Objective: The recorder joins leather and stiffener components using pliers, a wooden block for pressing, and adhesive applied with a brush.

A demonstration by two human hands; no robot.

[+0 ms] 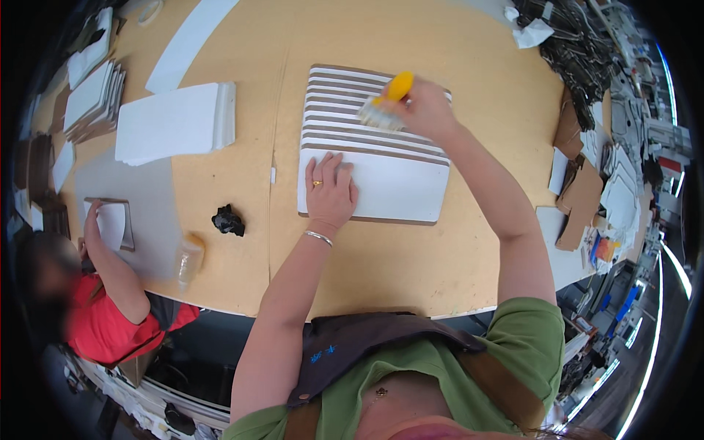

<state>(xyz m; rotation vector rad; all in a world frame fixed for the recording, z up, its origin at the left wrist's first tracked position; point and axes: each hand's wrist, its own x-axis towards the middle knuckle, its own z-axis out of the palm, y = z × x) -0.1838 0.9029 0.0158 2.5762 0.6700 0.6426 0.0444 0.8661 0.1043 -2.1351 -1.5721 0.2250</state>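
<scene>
A row of white panels with brown edges (400,180) lies overlapped on the table, so the farther ones show only as narrow white and brown strips. My left hand (331,192) rests flat on the nearest panel, fingers spread. Closed around a flat brush with a yellow handle (400,86), my right hand (429,110) is over the right part of the strips. The brush's pale bristles are blurred and point left and down; whether they touch the strips I cannot tell.
On the tan table (381,264) are a white sheet stack (167,125), a crumpled black lump (228,220) and a plastic bottle (191,258). At the left, a person in red (110,323) handles a small panel (114,224). Cardboard scraps (583,198) line the right edge.
</scene>
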